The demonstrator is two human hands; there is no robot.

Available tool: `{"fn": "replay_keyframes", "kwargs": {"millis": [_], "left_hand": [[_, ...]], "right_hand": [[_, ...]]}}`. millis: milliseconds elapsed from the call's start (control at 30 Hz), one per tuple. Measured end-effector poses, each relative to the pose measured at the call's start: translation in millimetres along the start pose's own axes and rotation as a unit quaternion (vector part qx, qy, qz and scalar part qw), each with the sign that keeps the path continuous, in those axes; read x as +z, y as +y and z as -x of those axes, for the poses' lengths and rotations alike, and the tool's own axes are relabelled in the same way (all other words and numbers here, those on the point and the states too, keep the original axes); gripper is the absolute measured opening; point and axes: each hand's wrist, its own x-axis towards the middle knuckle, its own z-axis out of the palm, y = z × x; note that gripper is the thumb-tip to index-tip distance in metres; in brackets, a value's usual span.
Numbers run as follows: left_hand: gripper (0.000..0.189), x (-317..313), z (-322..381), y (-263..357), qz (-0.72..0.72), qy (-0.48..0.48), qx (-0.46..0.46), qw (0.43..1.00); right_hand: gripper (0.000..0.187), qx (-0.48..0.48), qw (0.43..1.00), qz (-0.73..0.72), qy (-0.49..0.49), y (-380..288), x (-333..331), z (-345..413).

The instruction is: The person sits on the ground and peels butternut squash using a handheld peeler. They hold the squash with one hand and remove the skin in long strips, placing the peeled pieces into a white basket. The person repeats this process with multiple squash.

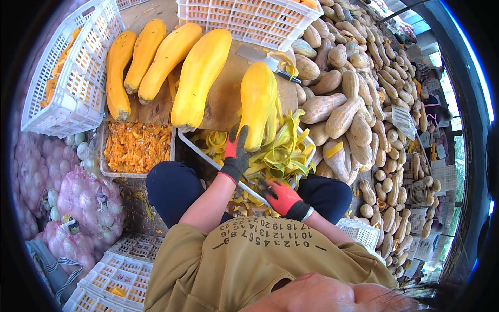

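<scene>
My left hand (236, 158), in a red and black glove, has its fingers against the lower end of a peeled yellow squash (257, 105), which rests with its top on the wooden board (222, 101). My right hand (280, 197), gloved alike, is low at the near edge of a tray (210, 160) heaped with green-yellow peel strips (282, 156); whether it holds something cannot be made out. Several more peeled squashes (200, 80) lie side by side on the board, left of the one I touch. A wide-bladed knife (257, 56) lies at the board's back right, partly under peel.
White plastic crates stand at the left (84, 70) and at the back (249, 19). A tray of orange pulp (136, 148) sits at left, near pink net sacks (91, 202). Unpeeled squashes (347, 117) are piled along the right. Other people (430, 109) are far right.
</scene>
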Motion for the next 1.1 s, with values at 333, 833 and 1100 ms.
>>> {"fn": "replay_keyframes", "kwargs": {"millis": [333,833,1100], "left_hand": [[0.05,5.1,1.7,-4.6,-0.011,0.022,-0.002,1.0],[0.045,-0.2,-8.2,-6.7,-0.011,-0.011,-0.003,1.0],[0.054,6.7,-2.1,-11.2,0.01,0.001,0.022,1.0]], "right_hand": [[0.045,-0.05,0.971,0.123,0.2,-21.0,-206.0,-236.9],[0.051,0.012,0.991,-0.114,0.063,12.4,-22.6,-11.3],[0.045,-0.048,0.963,0.17,0.203,-26.7,-209.5,-241.6]]}}
